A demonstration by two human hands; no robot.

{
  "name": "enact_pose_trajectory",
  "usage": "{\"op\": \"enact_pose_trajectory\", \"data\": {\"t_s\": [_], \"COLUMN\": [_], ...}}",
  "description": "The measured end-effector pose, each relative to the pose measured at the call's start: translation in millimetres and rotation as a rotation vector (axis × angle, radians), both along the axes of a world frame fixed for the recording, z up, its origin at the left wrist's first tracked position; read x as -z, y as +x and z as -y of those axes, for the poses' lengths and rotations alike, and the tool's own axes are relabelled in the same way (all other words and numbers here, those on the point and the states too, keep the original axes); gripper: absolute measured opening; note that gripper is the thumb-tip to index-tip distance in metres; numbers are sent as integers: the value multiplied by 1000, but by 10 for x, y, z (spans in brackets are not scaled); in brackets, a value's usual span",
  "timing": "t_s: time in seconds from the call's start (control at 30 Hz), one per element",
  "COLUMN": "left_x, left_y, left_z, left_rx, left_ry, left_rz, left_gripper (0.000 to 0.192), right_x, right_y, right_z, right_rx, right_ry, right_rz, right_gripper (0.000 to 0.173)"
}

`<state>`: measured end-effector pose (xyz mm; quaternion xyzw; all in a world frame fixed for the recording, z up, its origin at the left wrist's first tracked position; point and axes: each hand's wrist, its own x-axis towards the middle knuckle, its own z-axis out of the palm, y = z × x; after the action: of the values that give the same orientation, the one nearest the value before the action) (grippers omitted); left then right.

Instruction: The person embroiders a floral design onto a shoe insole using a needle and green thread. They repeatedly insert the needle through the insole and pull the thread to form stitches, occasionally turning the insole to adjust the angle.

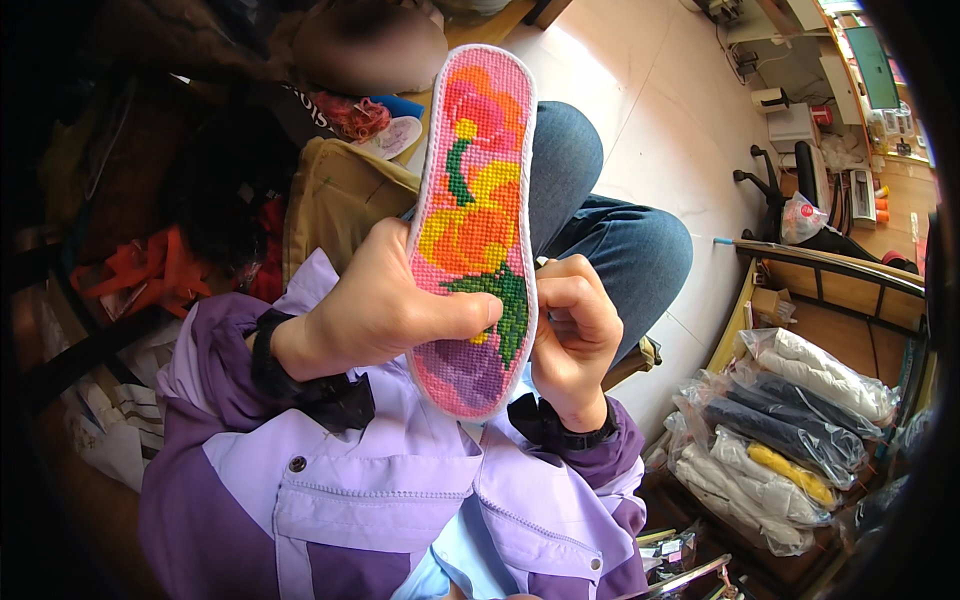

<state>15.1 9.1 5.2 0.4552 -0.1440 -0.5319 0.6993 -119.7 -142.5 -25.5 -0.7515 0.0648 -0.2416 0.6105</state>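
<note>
An embroidered shoe insole [480, 225] with orange, yellow, green and purple flowers on pink stands nearly upright in the picture, its edge bound in white. My left hand [397, 307] grips its lower left side, thumb across the stitched face and fingers hidden behind. At the lower right edge is my right hand [574, 322], its fingers curled and thumb against the forefinger. A small pale tip shows above that forefinger; I cannot tell what it is or whether the hand pinches a needle or thread.
Left of my knees [637, 240] are a khaki cloth [330, 202], another insole [394, 137] and reddish thread [356, 120]. Orange straps [150, 270] lie farther left. Plastic-wrapped bundles [780, 427] fill a framed rack at right, with a wheeled chair [810, 180] beyond.
</note>
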Motion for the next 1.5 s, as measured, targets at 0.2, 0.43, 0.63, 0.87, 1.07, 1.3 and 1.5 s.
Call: {"op": "enact_pose_trajectory", "data": {"t_s": [0.2, 0.43, 0.63, 0.87, 1.07, 1.3, 1.5], "left_x": [20, 2, 14, 12, 42, 54, 47], "left_y": [0, 16, 9, 6, 13, -9, -27], "left_z": [1, -34, -33, -28, -19, -2, -5], "left_rx": [-6, 6, 12, 22, 71, 78, 42], "left_ry": [-4, 1, -20, -16, -57, -70, -34], "left_rz": [-6, 16, 6, -39, -154, -139, -16], "left_gripper": [31, 30, 30, 32, 32, 32, 30], "right_x": [26, 27, 24, 32, 44, 81, 115], "right_y": [-5, -24, -18, -7, 10, -7, 0], "right_z": [-24, -82, -103, -87, -72, -120, -121], "right_rx": [-32, -41, -44, -81, -104, -42, -27], "right_ry": [76, 186, 191, 159, 135, 117, 83], "right_rz": [32, 28, 31, 83, 141, 170, 175], "right_gripper": [15, 14, 14, 14, 13, 14, 15]}}
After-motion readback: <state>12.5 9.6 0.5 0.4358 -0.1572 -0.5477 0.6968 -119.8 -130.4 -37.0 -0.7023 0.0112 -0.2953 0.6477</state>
